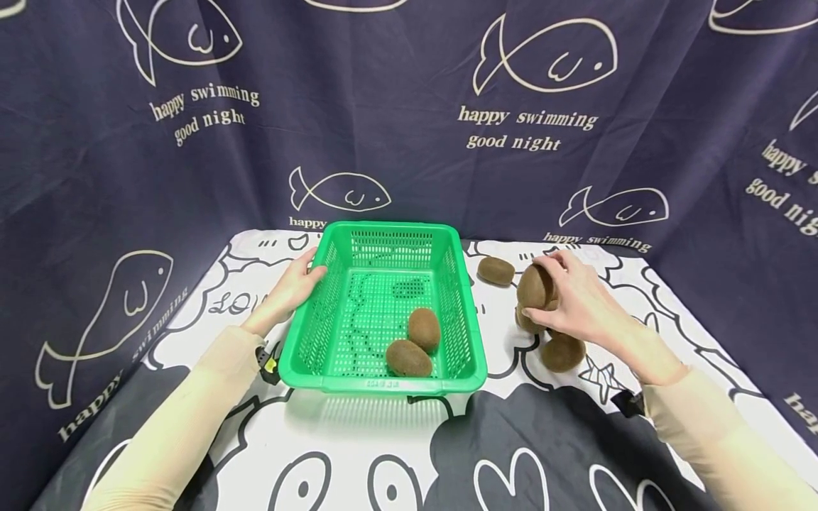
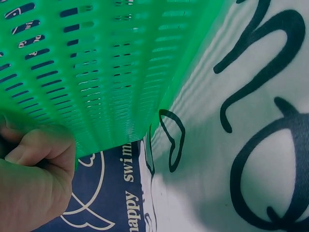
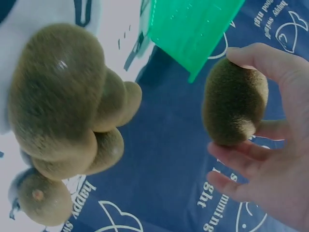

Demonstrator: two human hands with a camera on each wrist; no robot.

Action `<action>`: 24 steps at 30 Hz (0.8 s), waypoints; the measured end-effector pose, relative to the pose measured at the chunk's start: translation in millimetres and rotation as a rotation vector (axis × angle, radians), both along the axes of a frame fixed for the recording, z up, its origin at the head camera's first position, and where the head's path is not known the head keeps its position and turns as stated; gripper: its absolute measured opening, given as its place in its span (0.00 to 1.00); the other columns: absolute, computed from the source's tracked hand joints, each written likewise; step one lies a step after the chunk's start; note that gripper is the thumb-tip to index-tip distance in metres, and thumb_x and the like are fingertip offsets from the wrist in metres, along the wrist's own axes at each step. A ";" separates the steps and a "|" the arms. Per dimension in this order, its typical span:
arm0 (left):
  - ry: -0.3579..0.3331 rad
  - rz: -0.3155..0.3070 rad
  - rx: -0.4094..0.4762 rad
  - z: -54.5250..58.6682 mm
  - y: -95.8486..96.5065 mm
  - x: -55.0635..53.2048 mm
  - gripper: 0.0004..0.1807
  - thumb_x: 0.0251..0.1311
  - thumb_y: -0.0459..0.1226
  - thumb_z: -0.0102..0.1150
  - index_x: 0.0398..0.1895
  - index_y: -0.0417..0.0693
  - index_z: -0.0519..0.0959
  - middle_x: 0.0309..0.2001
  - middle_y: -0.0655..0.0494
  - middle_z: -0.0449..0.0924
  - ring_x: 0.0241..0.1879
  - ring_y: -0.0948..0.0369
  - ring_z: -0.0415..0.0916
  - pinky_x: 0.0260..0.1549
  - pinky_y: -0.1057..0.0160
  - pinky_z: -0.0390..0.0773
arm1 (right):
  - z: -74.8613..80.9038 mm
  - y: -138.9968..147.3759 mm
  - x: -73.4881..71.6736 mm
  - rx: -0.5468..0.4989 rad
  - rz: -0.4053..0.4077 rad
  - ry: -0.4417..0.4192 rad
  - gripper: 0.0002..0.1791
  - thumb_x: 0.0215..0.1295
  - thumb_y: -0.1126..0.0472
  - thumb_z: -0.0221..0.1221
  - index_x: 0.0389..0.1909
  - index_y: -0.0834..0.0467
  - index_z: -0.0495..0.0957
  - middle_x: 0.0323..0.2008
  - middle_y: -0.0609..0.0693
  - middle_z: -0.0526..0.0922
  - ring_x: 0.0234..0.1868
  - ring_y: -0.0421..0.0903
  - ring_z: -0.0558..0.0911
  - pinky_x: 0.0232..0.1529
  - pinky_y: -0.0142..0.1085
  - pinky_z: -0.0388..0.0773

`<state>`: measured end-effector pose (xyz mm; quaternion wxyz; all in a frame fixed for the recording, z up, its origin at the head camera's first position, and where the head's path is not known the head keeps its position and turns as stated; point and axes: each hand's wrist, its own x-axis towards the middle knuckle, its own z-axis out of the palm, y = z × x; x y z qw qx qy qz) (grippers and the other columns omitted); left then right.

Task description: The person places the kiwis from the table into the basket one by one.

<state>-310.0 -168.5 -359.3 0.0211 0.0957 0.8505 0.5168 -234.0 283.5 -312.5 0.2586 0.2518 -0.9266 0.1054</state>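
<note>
My left hand (image 1: 295,285) grips the left rim of a green plastic basket (image 1: 383,384), thumb over the edge. In the left wrist view its curled fingers (image 2: 53,150) are at the slotted basket wall (image 2: 111,82). Between thumb and fingers my right hand (image 1: 588,301) pinches a brown kiwi (image 1: 532,287), held above the other kiwis to the right of the basket. The right wrist view has this kiwi (image 3: 234,104) raised apart from the pile. Inside the basket, two kiwis (image 1: 424,329) lie together at the near right corner.
Under and beside the right hand sit several kiwis (image 1: 564,353), bunched together in the right wrist view (image 3: 58,92). One kiwi (image 1: 495,270) lies apart, nearer the basket's right side. A patterned cloth (image 1: 358,454) covers the table, and a dark blue curtain (image 1: 409,99) hangs behind.
</note>
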 end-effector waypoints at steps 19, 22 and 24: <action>-0.010 -0.002 0.016 1.2 0.7 1.1 0.31 0.72 0.37 0.40 0.76 0.43 0.48 0.61 0.31 0.70 0.46 0.45 0.78 0.37 0.65 0.82 | 6.8 0.2 -11.0 -0.015 0.013 0.052 0.43 0.33 0.53 0.76 0.54 0.63 0.72 0.45 0.62 0.72 0.40 0.60 0.74 0.42 0.56 0.71; -0.010 -0.001 0.012 0.2 0.2 0.3 0.31 0.73 0.37 0.40 0.76 0.43 0.48 0.62 0.31 0.69 0.47 0.44 0.77 0.39 0.62 0.82 | 8.1 -4.8 -10.6 -0.016 0.023 0.045 0.43 0.33 0.53 0.76 0.54 0.63 0.73 0.45 0.62 0.71 0.40 0.60 0.74 0.42 0.56 0.71; -0.020 -0.002 0.016 3.7 1.4 3.1 0.31 0.73 0.36 0.39 0.76 0.41 0.48 0.62 0.30 0.68 0.49 0.41 0.76 0.41 0.59 0.83 | 8.8 -8.2 -10.6 -0.017 0.032 0.039 0.43 0.33 0.52 0.76 0.54 0.63 0.72 0.45 0.61 0.72 0.41 0.59 0.74 0.43 0.56 0.71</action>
